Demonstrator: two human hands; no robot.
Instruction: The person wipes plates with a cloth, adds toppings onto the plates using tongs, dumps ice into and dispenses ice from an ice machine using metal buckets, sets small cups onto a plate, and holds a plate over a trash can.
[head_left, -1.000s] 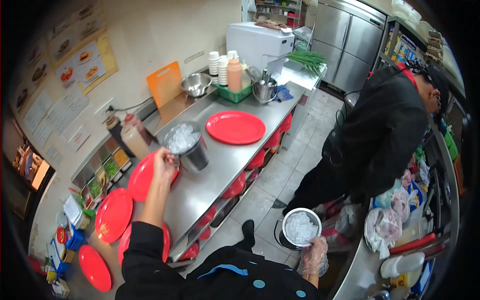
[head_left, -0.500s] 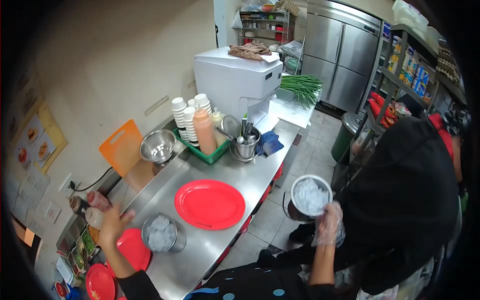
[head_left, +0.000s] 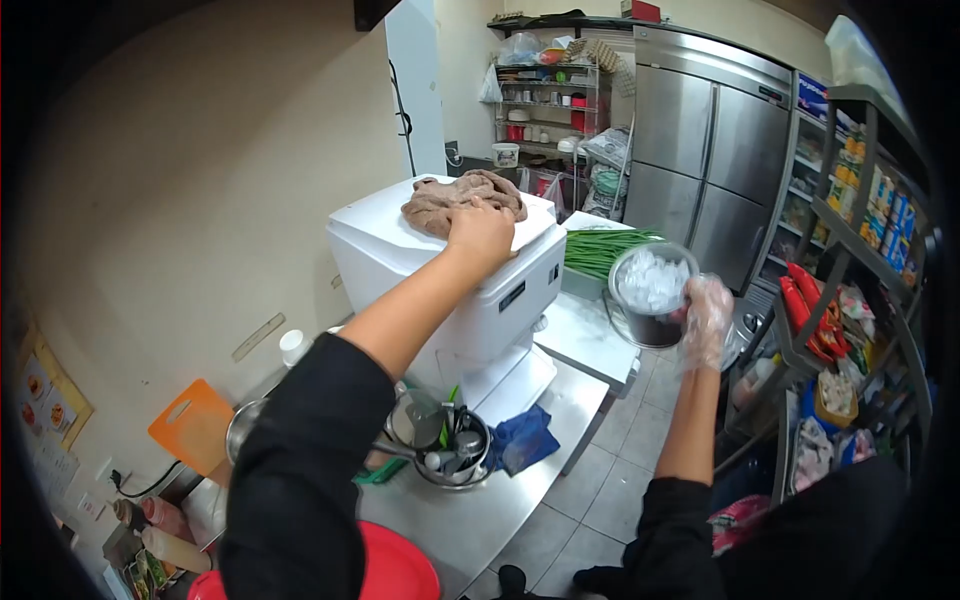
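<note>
My left hand (head_left: pixel 481 237) grips a brown cloth (head_left: pixel 440 205) lying on top of the white machine (head_left: pixel 450 290). In my right hand (head_left: pixel 706 315), which wears a clear plastic glove, is the rim of a metal bucket (head_left: pixel 655 328) filled with ice (head_left: pixel 652 281). The bucket hangs in the air beside the green stalks (head_left: pixel 605 250) on the white counter. Below the machine, a metal pot of utensils (head_left: pixel 455 455) stands on the steel table next to a blue cloth (head_left: pixel 524 440).
Red plates (head_left: pixel 395 565) lie at the near end of the steel table (head_left: pixel 500 520). An orange board (head_left: pixel 193 428) leans on the wall. Shelving (head_left: pixel 845 230) lines the right side, a steel refrigerator (head_left: pixel 700 150) stands behind, and a person's dark clothing (head_left: pixel 825 540) shows at lower right.
My left hand has gone from near the ice-filled container on the table to the brown cloth. The bucket in my right hand has moved forward, beside the stalks. The view has shifted toward the machine.
</note>
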